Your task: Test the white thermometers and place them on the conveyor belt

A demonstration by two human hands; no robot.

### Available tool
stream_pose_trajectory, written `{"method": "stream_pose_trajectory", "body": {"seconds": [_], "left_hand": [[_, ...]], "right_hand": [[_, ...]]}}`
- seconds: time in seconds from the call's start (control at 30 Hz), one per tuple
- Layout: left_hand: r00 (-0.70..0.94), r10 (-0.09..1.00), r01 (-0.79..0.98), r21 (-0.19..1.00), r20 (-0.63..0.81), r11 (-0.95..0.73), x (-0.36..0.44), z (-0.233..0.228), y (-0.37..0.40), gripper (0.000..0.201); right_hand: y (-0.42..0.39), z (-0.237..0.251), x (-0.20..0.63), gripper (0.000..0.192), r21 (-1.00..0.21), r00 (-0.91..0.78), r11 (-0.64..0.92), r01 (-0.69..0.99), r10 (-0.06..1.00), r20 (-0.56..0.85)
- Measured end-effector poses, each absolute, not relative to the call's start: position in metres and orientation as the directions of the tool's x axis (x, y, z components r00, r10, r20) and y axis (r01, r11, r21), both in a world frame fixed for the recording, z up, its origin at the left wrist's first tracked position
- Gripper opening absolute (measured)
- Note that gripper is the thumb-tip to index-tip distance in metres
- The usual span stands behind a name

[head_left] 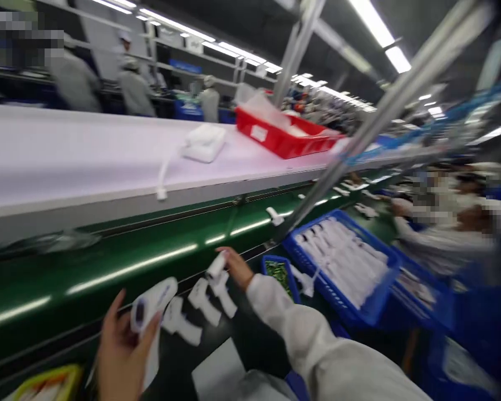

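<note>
At the lower left, my left hand (pixel 123 351) is closed around a white gun-shaped thermometer (pixel 156 301) with a dark oval window. My right hand (pixel 237 267) reaches out across the bench, its fingers pinching the head of another white thermometer (pixel 216 266); its lower part overlaps a piece behind it. Between my hands lie more white gun-shaped thermometers, one nearer my left hand (pixel 182 323) and one in the middle (pixel 204 301). They rest side by side on the dark bench (pixel 250 334). Blur hides their finer details.
A green conveyor belt (pixel 129 253) runs past the bench. To the right stand a blue crate (pixel 338 301) of white parts and a small blue bin (pixel 275 258) of green pieces. A slanted metal post (pixel 317 195) rises here. A red tray (pixel 275 142) sits on the shelf. Co-workers sit at right.
</note>
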State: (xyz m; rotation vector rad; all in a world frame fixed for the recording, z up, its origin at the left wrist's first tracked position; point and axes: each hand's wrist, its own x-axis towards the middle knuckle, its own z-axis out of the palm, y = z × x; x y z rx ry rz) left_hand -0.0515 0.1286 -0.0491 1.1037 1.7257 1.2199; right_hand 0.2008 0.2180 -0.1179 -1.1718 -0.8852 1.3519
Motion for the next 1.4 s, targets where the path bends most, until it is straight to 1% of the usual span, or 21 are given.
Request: {"method": "stream_pose_trajectory", "body": {"seconds": [0.03,0.07,0.13,0.17,0.2,0.27,0.33,0.4,0.47,0.57,0.67,0.73,0.8,0.87,0.93,0.97,1.0,1.1,1.23,1.33,1.4], "left_hand": [[-0.365,0.928,0.288,0.939,-0.076,0.19,-0.054,-0.043,0.123,0.081],[-0.352,0.935,0.352,0.919,-0.044,0.176,-0.053,-0.036,0.119,0.083],[-0.282,0.958,0.454,0.887,0.055,0.083,-0.048,-0.024,0.117,0.072],[-0.239,0.967,0.466,0.884,0.086,0.037,-0.046,-0.021,0.119,0.066],[-0.199,0.977,0.444,0.896,0.082,0.016,-0.044,-0.021,0.122,0.062],[-0.137,0.99,0.362,0.929,-0.028,0.076,-0.045,-0.034,0.132,0.056],[-0.106,0.974,0.282,0.933,-0.201,0.223,-0.053,-0.061,0.15,0.052],[-0.14,0.939,0.253,0.905,-0.315,0.341,-0.064,-0.094,0.171,0.045],[-0.194,0.89,0.187,0.875,-0.412,0.446,-0.075,-0.124,0.192,0.032],[-0.23,0.846,0.05,0.862,-0.482,0.505,-0.086,-0.15,0.213,0.031],[-0.17,0.861,-0.05,0.877,-0.479,0.478,-0.082,-0.152,0.212,0.037],[-0.057,0.886,-0.076,0.887,-0.46,0.456,-0.071,-0.143,0.195,0.042],[0.117,0.9,-0.087,0.898,-0.421,0.431,-0.054,-0.126,0.166,0.054],[0.304,0.886,-0.098,0.914,-0.35,0.395,-0.036,-0.102,0.132,0.069],[0.411,0.872,-0.104,0.937,-0.265,0.334,-0.021,-0.073,0.099,0.079],[0.411,0.895,-0.069,0.973,-0.174,0.221,-0.015,-0.059,0.085,0.08],[0.377,0.919,-0.03,0.99,-0.119,0.141,-0.011,-0.045,0.074,0.076],[0.276,0.961,0.079,0.997,-0.027,0.005,-0.004,-0.015,0.054,0.063],[0.205,0.979,0.135,0.991,-0.014,-0.014,-0.004,0.006,0.04,0.062],[0.199,0.979,0.129,0.991,-0.044,0.018,-0.005,0.016,0.028,0.065],[0.221,0.975,0.128,0.992,-0.026,-0.003,-0.004,0.022,0.021,0.067]], "right_hand": [[0.212,-0.118,0.206,0.051,-0.934,0.064,-0.159,-0.321,0.98,-0.189],[0.206,-0.117,0.21,0.053,-0.905,0.059,-0.179,-0.385,0.974,-0.218],[0.188,-0.114,0.215,0.054,-0.847,0.043,-0.229,-0.48,0.958,-0.283],[0.178,-0.112,0.217,0.053,-0.822,0.04,-0.248,-0.513,0.95,-0.311],[0.167,-0.11,0.218,0.051,-0.801,0.041,-0.263,-0.537,0.941,-0.337],[0.146,-0.107,0.217,0.049,-0.775,0.057,-0.282,-0.566,0.924,-0.379],[0.128,-0.108,0.213,0.046,-0.765,0.084,-0.294,-0.573,0.908,-0.411],[0.114,-0.112,0.206,0.041,-0.766,0.114,-0.306,-0.566,0.891,-0.44],[0.104,-0.116,0.2,0.037,-0.772,0.135,-0.319,-0.551,0.878,-0.459],[0.095,-0.115,0.191,0.033,-0.776,0.127,-0.336,-0.534,0.875,-0.467],[0.095,-0.106,0.184,0.035,-0.782,0.11,-0.34,-0.522,0.882,-0.457],[0.1,-0.097,0.178,0.042,-0.794,0.116,-0.32,-0.517,0.892,-0.436],[0.106,-0.088,0.171,0.047,-0.8,0.117,-0.298,-0.521,0.903,-0.413],[0.111,-0.078,0.162,0.051,-0.794,0.087,-0.297,-0.53,0.912,-0.4],[0.112,-0.066,0.151,0.055,-0.781,0.033,-0.319,-0.536,0.917,-0.397],[0.111,-0.06,0.145,0.056,-0.771,-0.007,-0.337,-0.54,0.918,-0.396],[0.109,-0.054,0.139,0.057,-0.759,-0.054,-0.353,-0.547,0.92,-0.388],[0.1,-0.036,0.125,0.051,-0.731,-0.173,-0.346,-0.588,0.937,-0.304],[0.085,-0.02,0.117,0.037,-0.721,-0.221,-0.283,-0.632,0.958,-0.182],[0.074,-0.015,0.117,0.037,-0.706,-0.242,-0.292,-0.646,0.955,-0.174],[0.067,-0.013,0.117,0.038,-0.689,-0.253,-0.31,-0.655,0.949,-0.186]]}}
